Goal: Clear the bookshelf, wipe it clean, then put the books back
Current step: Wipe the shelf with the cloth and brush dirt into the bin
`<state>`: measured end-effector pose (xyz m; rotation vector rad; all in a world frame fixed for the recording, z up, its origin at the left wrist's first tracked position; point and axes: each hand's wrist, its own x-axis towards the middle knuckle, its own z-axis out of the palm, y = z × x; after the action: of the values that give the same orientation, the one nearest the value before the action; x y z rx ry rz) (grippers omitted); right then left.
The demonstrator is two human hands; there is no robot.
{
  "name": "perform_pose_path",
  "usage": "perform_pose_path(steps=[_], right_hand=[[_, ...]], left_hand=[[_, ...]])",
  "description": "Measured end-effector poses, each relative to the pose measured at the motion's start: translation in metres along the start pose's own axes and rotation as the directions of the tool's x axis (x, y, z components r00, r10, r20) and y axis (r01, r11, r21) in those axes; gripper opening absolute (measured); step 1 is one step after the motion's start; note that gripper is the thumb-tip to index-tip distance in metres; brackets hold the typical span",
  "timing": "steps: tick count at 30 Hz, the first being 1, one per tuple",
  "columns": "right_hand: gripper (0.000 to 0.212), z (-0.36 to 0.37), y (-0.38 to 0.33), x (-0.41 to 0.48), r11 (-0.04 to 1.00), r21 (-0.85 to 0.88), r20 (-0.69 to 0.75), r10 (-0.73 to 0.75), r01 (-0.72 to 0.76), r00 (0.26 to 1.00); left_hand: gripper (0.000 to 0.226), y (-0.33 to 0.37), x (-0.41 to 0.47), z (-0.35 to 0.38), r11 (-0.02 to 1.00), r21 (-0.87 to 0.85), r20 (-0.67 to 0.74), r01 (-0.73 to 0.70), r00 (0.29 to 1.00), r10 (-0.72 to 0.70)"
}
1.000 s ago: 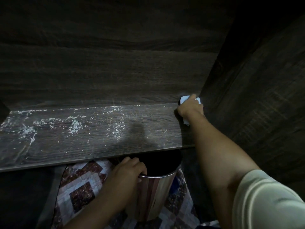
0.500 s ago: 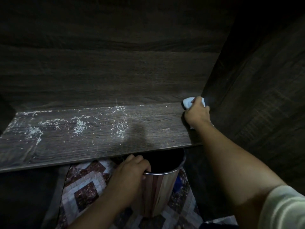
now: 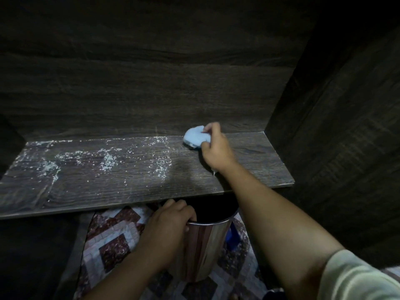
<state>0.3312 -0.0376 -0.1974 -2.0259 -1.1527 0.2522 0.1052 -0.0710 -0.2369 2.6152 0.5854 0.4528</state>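
Observation:
A dark wooden shelf board (image 3: 249, 169) runs across the view, bare of books. White dusty crumbs (image 3: 108, 162) lie scattered over its left and middle parts. My right hand (image 3: 216, 148) grips a wadded pale blue cloth (image 3: 195, 137) and presses it on the shelf near the back edge, right of the crumbs. Below the shelf's front edge, my left hand (image 3: 171, 221) grips the rim of a shiny metal bin (image 3: 207, 245), held upright just under the board.
The dark wooden back panel (image 3: 151, 83) and right side wall (image 3: 335, 126) close in the shelf. A patterned tile-like mat (image 3: 112, 241) covers the floor under the bin. The shelf's left end meets another dark wall (image 3: 8, 144).
My right hand has slid the cloth leftward from the right rear corner towards the middle of the shelf. The left hand still holds the bin at the same spot.

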Motion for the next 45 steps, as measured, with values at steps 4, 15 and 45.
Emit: perform_pose_path(steps=[4,15,45], right_hand=[[0.053,-0.018,0.011,0.002,0.997,-0.03,-0.325,-0.081,0.075,0.942],[0.056,0.002,0.017,0.037,0.816,-0.376,0.254,-0.366,0.44,0.895],[0.045,0.002,-0.033,0.048,0.713,-0.648,0.422,0.044,0.267,0.905]], left_hand=[[0.044,-0.004,-0.003,-0.001,1.0,-0.004,-0.005,-0.003,1.0,0.003],[0.04,-0.005,-0.007,-0.003,1.0,-0.005,0.016,0.03,0.999,-0.03],[0.03,-0.002,-0.011,-0.008,0.999,-0.007,0.041,0.038,0.998,-0.038]])
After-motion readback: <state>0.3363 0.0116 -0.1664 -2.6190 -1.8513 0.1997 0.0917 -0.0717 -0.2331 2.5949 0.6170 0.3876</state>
